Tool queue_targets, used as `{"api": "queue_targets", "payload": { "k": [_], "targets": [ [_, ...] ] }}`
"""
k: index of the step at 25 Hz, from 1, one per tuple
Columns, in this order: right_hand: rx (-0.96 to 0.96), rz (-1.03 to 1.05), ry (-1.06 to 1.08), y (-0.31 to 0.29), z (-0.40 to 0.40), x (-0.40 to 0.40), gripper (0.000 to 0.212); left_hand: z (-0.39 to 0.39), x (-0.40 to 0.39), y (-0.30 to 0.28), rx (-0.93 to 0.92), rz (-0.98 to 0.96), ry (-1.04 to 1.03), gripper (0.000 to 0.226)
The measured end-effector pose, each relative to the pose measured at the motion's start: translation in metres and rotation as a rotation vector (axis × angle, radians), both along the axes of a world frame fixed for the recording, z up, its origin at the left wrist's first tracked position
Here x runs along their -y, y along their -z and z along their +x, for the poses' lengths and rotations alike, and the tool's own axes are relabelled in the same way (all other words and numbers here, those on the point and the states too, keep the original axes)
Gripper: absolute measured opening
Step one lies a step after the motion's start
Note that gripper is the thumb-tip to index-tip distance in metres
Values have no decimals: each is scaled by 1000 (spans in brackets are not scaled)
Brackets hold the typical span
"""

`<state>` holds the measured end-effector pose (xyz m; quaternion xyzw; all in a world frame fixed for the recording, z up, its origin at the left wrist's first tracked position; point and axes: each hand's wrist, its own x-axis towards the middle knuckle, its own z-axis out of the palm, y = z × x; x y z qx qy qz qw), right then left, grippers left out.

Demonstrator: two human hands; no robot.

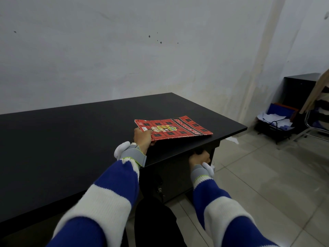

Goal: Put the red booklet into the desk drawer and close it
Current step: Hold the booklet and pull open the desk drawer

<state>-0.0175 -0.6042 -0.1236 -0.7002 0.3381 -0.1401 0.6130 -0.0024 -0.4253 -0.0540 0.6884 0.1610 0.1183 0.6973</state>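
Observation:
The red booklet (pixel 175 128) has a checked cover with a black title strip. It is tilted just above the right end of the black desk (pixel 71 139). My left hand (pixel 142 139) grips its near left corner. My right hand (pixel 199 158) is closed on the dark handle of the desk drawer (pixel 178 175), just under the desk's front edge. The drawer front looks flush with the desk; its inside is hidden.
A white wall runs behind the desk. At the far right stand a black cabinet (pixel 300 90), a tray of papers and folders (pixel 276 120) and a chair frame (pixel 313 129) on the tiled floor. A dark bag (pixel 154 223) sits below me by the desk.

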Motion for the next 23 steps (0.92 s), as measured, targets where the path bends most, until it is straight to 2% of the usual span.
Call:
{"api": "queue_targets", "payload": {
  "k": [2,7,10,13,19,23],
  "targets": [
    [25,-27,11,0,-4,1,27,1,0,0,12,-2,2,27],
    [152,-9,31,5,-16,3,40,2,-1,0,18,-14,-2,8],
    [202,15,46,9,-19,4,39,4,-1,3,14,-15,-14,21],
    [260,76,87,15,-25,8,38,4,-1,2,20,1,-8,24],
    [294,41,164,21,-41,18,34,2,-2,2,13,-4,-4,28],
    [300,-21,238,25,-51,28,25,-1,0,-2,18,16,-5,16]
  ]
}}
